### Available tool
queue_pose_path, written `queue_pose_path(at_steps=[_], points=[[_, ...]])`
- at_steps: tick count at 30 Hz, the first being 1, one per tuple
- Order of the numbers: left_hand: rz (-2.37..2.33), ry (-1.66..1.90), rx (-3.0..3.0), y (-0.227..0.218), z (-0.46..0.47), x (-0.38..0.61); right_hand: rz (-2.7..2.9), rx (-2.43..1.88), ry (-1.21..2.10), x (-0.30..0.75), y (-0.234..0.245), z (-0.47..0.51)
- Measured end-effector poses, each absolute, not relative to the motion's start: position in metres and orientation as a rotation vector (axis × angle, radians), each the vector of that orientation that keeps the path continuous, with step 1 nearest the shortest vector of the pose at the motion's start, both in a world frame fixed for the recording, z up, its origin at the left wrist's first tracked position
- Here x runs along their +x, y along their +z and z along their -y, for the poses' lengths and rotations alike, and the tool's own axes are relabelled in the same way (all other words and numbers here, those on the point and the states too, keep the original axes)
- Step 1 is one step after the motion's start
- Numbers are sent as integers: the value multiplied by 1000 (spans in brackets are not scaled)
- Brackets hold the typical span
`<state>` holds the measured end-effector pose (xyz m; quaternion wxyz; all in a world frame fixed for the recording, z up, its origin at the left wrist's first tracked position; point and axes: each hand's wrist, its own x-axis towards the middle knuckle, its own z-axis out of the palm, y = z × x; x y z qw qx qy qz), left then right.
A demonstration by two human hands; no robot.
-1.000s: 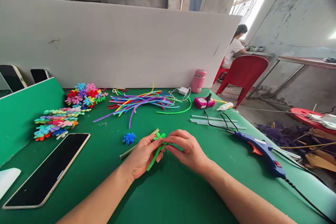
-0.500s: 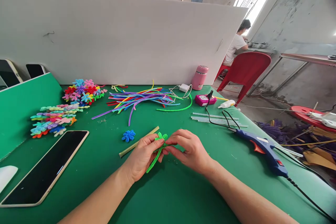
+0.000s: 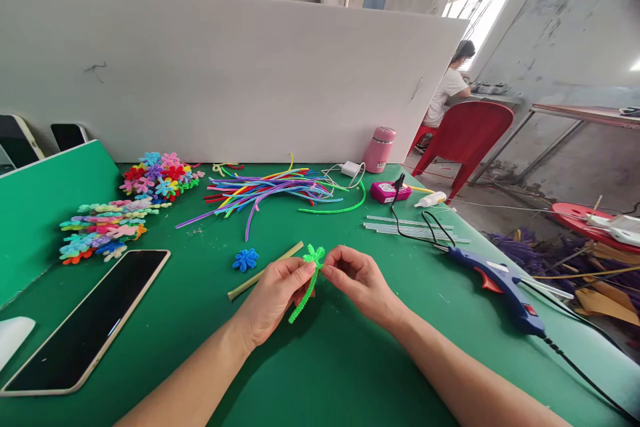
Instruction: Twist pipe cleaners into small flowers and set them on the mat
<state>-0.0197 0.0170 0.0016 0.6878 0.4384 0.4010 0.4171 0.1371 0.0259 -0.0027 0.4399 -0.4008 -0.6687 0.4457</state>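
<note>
Between thumb and fingers, my left hand pinches a bright green pipe cleaner, one end of which is bent into small flower-like loops while a straight tail hangs toward me. My right hand is closed in a pinch at the right edge of the loops, its thumb and forefinger touching the green pipe cleaner. A finished-looking blue pipe-cleaner flower lies left of my hands. Partly behind my left hand rests a thin yellowish stick.
Colourful pipe cleaners lie in a heap at the back. Pipe-cleaner flowers are piled at left, near a phone. On the right are a blue glue gun, clear glue sticks and a pink bottle. A person sits beyond the partition.
The green loops have turned up and show more openly above my left fingers. My right hand has shifted slightly right, and its fingers have drawn up to the loops' edge.
</note>
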Motion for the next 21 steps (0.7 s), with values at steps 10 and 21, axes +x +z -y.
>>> queue_pose_path(at_steps=[10, 21], points=[[-981, 972, 1019, -1, -18, -20, 1503, -973, 1246, 136, 1, -27], [-1016, 1028, 1046, 4, -19, -21, 1536, -986, 1237, 136, -2, -26]])
